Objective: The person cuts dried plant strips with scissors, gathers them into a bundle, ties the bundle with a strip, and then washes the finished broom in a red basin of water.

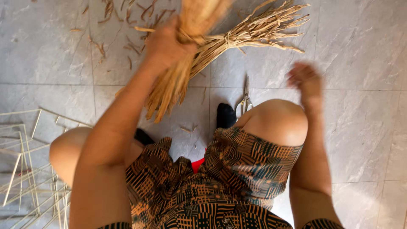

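A: Quick rundown, L to R. What's at far left?

B: Lower left of frame: pale wire frames [29, 169] stacked on the grey tile floor [360, 127]. Bare, no straw on any of them that I can see.

A: Then?

B: Left hand [166, 44], upper centre-left, clenched round a bundle of dried straw [176, 80]. Stalks hang down toward mid-frame; top end runs out the upper edge, blurred.

A: Anything else up there?

B: Tied straw bundle [254, 32] lying on the floor, upper centre to upper right, bound w/ a strand at its middle. It crosses just behind the held one. Loose straw scraps [123, 25] scattered upper left.

A: Tools?

B: Scissors [245, 99] on the floor at centre, just above the knee, next to a black sock [225, 115]. Nobody's touching them.

A: Right hand?

B: Right hand [306, 82], right of centre, in the air and blurred. Looks empty, fingers loosely curled, but can't tell for sure.

A: So how far along, roughly?

B: My guess: early. One bundle tied and set down, a second gathered in the fist but no tie visible on it. Frames untouched, so the bulk looks left to do.
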Demonstrator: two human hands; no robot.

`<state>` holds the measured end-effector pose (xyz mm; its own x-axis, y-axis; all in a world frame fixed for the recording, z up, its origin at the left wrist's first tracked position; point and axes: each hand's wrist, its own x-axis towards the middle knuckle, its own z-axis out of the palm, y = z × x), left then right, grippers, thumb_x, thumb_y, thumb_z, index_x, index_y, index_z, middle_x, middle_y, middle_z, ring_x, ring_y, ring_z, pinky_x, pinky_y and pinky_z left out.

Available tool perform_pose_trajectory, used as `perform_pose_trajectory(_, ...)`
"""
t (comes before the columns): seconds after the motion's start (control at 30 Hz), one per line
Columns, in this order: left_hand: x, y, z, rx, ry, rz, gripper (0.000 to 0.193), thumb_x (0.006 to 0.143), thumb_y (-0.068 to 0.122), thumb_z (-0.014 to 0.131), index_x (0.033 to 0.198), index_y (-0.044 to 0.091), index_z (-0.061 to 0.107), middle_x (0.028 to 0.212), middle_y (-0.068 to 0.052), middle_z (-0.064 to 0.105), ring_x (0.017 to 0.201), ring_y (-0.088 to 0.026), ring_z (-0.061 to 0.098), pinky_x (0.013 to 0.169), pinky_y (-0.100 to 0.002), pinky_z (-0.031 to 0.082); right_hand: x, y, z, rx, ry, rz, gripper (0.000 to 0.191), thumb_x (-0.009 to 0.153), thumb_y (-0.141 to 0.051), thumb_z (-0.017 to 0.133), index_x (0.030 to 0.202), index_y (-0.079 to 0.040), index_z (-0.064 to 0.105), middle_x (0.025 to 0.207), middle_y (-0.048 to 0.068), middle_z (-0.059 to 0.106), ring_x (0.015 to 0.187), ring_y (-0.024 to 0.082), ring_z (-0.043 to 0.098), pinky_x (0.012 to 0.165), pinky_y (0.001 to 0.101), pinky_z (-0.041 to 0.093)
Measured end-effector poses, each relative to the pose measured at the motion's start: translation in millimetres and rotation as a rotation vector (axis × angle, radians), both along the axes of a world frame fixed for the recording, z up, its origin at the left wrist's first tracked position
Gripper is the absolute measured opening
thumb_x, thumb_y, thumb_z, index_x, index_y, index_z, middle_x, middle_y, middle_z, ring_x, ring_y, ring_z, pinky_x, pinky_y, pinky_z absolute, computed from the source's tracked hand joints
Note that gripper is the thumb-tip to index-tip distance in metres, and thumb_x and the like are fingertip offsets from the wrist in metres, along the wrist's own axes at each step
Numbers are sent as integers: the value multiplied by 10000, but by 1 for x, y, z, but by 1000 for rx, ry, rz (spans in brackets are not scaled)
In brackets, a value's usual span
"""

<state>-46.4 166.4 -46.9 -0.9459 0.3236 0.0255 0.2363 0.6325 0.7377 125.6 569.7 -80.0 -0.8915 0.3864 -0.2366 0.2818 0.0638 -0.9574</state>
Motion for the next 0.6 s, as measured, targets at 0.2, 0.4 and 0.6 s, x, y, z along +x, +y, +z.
perform_pose_trajectory(0.2,-16,109,-113,-391,-125,-269,926,660,592,866,1434,191,552,1543,-179,404,1441,-390,362,1155,-566,342,21,-92,-120,712,-380,-34,753,713,-438,952,1315,-141,611,1005,156,695,854,304,691,686,447,571)
perform_pose_trajectory(0.4,-41,114,-169,-538,-349,-273,1416,553,658,899,1628,288,56,1698,-170,-26,1556,-429,7,1196,-685,115,25,-124,-126,770,-439,134,991,629,-296,957,1458,-127,441,1289,263,475,1054,446,598,894,530,532)
perform_pose_trajectory(0.6,-66,123,-161,-848,-541,-449,1591,530,613,955,1628,288,-149,1691,-239,-71,1533,-484,43,1133,-733,180,24,-126,-140,789,-566,147,890,692,-185,887,1468,-126,455,1273,244,506,1031,407,626,862,497,550)
